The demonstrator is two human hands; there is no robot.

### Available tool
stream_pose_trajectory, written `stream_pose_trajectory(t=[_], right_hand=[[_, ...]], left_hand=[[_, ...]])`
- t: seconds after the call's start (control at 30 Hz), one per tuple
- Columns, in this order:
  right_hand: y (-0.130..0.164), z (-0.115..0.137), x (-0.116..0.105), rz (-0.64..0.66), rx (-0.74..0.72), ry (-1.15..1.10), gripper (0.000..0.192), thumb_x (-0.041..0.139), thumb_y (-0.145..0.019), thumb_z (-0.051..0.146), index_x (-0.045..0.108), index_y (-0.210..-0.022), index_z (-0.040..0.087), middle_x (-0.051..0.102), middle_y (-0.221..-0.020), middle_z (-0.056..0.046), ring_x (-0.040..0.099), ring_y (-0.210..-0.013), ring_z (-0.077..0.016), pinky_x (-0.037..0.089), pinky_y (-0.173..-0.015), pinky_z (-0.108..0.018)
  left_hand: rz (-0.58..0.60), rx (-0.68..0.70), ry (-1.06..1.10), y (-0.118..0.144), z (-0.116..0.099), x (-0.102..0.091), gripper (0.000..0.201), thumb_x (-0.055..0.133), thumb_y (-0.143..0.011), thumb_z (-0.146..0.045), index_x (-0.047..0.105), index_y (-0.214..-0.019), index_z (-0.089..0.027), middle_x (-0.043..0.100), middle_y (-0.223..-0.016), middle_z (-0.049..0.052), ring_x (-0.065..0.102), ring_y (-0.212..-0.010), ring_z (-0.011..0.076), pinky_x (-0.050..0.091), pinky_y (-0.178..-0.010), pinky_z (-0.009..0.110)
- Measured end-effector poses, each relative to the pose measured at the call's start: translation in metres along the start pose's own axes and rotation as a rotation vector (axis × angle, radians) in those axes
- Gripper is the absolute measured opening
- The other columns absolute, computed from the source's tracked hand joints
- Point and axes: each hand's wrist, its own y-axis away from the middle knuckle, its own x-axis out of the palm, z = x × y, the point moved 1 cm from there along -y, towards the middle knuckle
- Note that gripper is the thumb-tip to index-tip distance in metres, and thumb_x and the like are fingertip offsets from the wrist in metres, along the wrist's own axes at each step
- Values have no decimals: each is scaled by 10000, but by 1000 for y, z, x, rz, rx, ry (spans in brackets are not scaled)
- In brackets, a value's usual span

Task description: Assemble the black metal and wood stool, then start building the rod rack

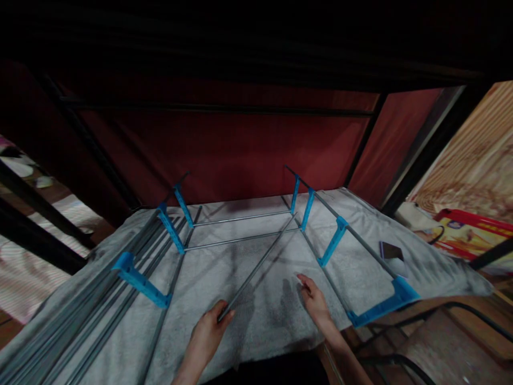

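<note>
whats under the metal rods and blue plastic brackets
A grey-white towel-like cloth lies under the thin grey metal rods and blue plastic brackets, spread across the whole work area. The left hand grips one loose rod. Whatever surface supports the cloth is covered.

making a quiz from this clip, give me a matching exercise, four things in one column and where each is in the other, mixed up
Things:
1. left hand
2. right hand
3. phone
4. spare rods

Places:
A. flat on the cloth, right of the frame
B. bundled along the cloth's left edge
C. pinching the near end of a loose rod
D. open above the cloth, holding nothing

Pairs: 1-C, 2-D, 3-A, 4-B
</note>
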Motion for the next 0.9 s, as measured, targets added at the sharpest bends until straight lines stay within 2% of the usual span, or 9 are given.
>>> stream_pose_trajectory(t=[0.1,0.2,0.3,0.4,0.5,0.63,0.77,0.9], right_hand=[[-2,-4,-14,-24,-42,63,380,495,-879,315,692,-1192,227,708,-1257,-94,654,-1198,-277,514,-1068,-478],[-7,-3,-31,-59,-116,195,423,463,-893,271,648,-1271,237,631,-1371,-81,566,-1314,-259,461,-1126,-469],[-15,-3,-46,-90,-157,337,464,416,-913,259,604,-1334,205,521,-1485,-111,467,-1403,-272,405,-1166,-496],[-24,-7,-52,-82,-163,410,477,407,-915,271,598,-1344,181,512,-1482,-135,468,-1397,-290,390,-1173,-501],[-28,-14,-48,-41,-165,422,464,397,-926,283,609,-1323,172,546,-1439,-143,512,-1357,-295,419,-1150,-497],[-25,-21,-37,-3,-185,445,454,383,-939,295,614,-1313,183,557,-1423,-142,533,-1338,-297,451,-1126,-489],[-20,-29,-28,-5,-221,527,448,370,-945,289,625,-1281,136,567,-1399,-184,557,-1302,-323,482,-1085,-505],[-15,-38,-21,-4,-314,639,445,359,-946,261,622,-1277,124,566,-1404,-208,548,-1300,-340,493,-1048,-540]], left_hand=[[-25,-20,68,-22,14,1,278,489,-940,-394,697,-1007,-222,759,-872,37,719,-847,218,524,-734,267],[-81,-132,-20,-37,27,-11,356,428,-982,-404,670,-1165,-217,767,-945,72,725,-881,248,520,-759,308],[-167,-133,-135,-49,28,-28,398,372,-1009,-349,640,-1241,-168,735,-1123,137,713,-985,272,513,-829,341],[-227,-118,-202,-60,26,-38,384,349,-1015,-297,648,-1191,-132,685,-1205,156,698,-1015,251,505,-840,322],[-200,-178,-207,-72,31,-35,348,371,-1010,-279,655,-1156,-142,686,-1186,136,703,-976,219,498,-814,296],[-155,-213,-198,-80,39,-20,350,405,-997,-255,628,-1251,-165,679,-1243,133,703,-1002,216,500,-816,304],[-160,-193,-223,-84,44,-8,371,400,-999,-230,602,-1303,-167,657,-1301,133,683,-1087,208,500,-866,292],[-181,-158,-278,-90,47,-9,397,377,-1011,-237,582,-1343,-162,633,-1333,137,667,-1104,223,507,-890,321]])
